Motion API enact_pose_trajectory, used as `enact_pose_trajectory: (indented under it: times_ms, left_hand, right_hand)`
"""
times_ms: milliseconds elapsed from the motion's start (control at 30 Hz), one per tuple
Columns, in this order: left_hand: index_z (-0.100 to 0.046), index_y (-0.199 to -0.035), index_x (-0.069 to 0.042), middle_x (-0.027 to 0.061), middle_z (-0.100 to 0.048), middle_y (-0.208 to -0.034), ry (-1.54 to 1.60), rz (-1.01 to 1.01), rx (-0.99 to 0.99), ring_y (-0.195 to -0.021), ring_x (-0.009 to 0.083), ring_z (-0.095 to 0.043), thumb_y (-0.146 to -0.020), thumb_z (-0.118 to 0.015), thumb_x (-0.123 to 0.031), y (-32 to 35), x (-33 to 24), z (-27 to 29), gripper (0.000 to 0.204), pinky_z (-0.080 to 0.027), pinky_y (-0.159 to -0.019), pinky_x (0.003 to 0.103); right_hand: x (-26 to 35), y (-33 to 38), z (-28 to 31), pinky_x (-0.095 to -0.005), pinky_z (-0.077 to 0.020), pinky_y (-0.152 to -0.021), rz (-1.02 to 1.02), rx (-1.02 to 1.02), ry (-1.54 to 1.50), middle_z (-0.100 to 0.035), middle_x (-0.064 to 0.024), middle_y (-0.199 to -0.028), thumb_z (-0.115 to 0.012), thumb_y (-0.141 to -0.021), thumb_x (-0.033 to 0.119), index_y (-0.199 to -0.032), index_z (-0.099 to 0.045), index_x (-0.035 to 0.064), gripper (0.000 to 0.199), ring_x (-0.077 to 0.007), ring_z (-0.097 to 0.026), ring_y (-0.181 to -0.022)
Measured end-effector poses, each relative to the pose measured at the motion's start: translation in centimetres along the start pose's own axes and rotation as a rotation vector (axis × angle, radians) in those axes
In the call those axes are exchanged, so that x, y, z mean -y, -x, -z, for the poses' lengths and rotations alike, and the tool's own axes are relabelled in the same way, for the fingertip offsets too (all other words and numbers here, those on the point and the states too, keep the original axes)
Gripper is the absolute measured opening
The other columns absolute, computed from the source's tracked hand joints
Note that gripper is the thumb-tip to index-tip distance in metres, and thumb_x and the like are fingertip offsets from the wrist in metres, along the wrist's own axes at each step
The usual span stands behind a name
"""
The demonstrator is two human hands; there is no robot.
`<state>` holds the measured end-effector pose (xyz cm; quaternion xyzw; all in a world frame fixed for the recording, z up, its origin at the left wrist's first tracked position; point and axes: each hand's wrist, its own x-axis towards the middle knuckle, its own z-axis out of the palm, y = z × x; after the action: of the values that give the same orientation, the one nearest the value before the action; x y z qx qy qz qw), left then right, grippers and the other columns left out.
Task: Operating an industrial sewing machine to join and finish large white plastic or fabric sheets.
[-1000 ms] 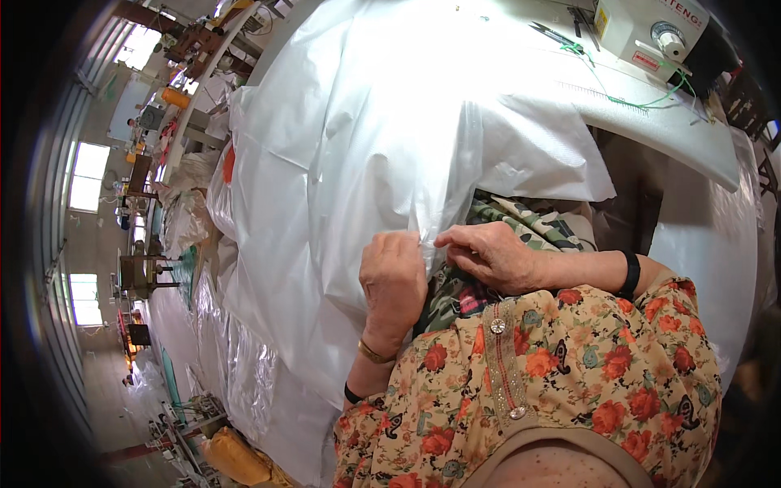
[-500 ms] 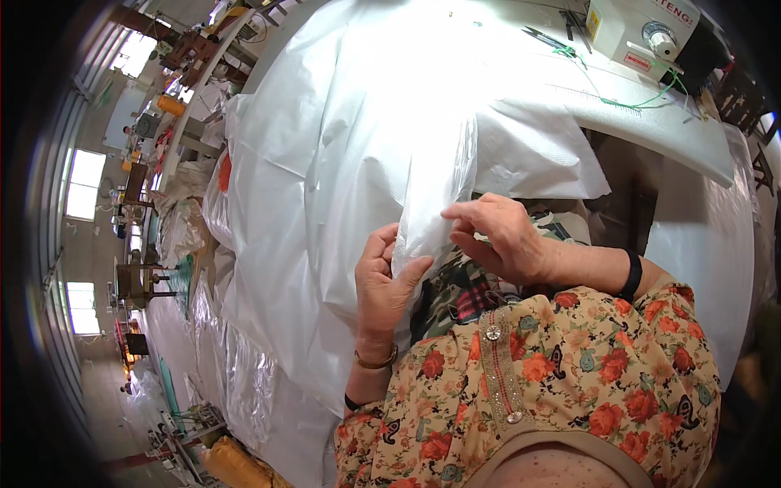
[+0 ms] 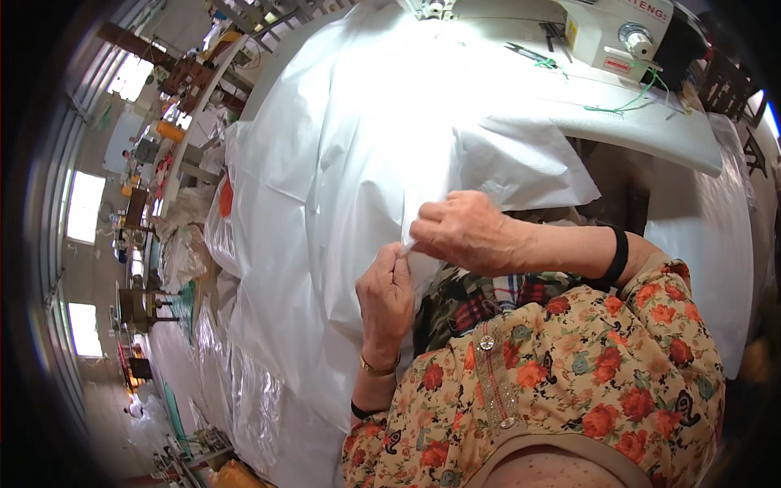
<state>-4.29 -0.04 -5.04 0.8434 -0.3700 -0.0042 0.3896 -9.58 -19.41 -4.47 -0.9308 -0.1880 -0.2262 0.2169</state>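
Observation:
A large sheet of white fabric (image 3: 358,154) is spread over the sewing table and hangs down toward my lap. My left hand (image 3: 386,297) pinches the fabric's near edge from below, fingers closed on it. My right hand (image 3: 464,232) grips the same edge just above, the two hands almost touching. A black band sits on my right wrist and a gold bracelet on my left. Patterned cloth (image 3: 480,297) lies on my lap under the white sheet.
A white sewing machine (image 3: 626,32) stands at the back right of the table (image 3: 651,130), with green thread (image 3: 626,106) and scissors (image 3: 529,55) beside it. Clear plastic sheeting (image 3: 244,398) drapes at the lower left. A workshop with benches and windows stretches away on the left.
Both hands have moved up and slightly left along the fabric's edge. The left hand has turned from flat against the fabric to pinching it from below.

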Motion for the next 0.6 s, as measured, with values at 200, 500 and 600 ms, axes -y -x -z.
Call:
enact_pose_trajectory:
  times_ms: [200,500,600]
  left_hand:
    - [-0.062,-0.108,0.002,0.0066,-0.061,-0.082,0.338,0.211,0.039,-0.07,0.0103,-0.054,-0.103,-0.051,-0.004,-0.2,0.4,-0.2,0.014,-0.042,-0.06,0.029]
    - [-0.062,-0.11,0.004,-0.0043,-0.057,-0.08,0.53,0.192,0.0,-0.067,0.0013,-0.045,-0.104,-0.05,-0.004,-0.1,0.6,-0.9,0.016,-0.037,-0.057,0.019]
    - [-0.062,-0.109,0.003,-0.0051,-0.055,-0.078,0.614,0.214,0.016,-0.066,0.0003,-0.042,-0.104,-0.052,-0.006,0.0,0.9,-0.7,0.015,-0.034,-0.056,0.019]
  right_hand:
    - [0.3,0.4,-0.7,-0.0372,-0.0491,-0.063,0.077,0.063,-0.064,-0.054,-0.008,-0.086,-0.063,-0.088,0.014,-0.104,-0.059,0.0036,0.02,-0.0224,-0.062,-0.073]
    - [0.0,0.3,-0.7,-0.0337,-0.0455,-0.063,0.074,0.003,-0.038,-0.055,-0.0028,-0.069,-0.061,-0.097,0.025,-0.111,-0.057,0.0072,0.023,-0.0188,-0.056,-0.06]
    - [-0.6,-0.2,0.8,-0.0351,-0.0454,-0.061,-0.059,0.171,0.031,-0.049,0.0003,-0.054,-0.057,-0.1,0.041,-0.114,-0.053,0.007,0.037,-0.0209,-0.053,-0.049]
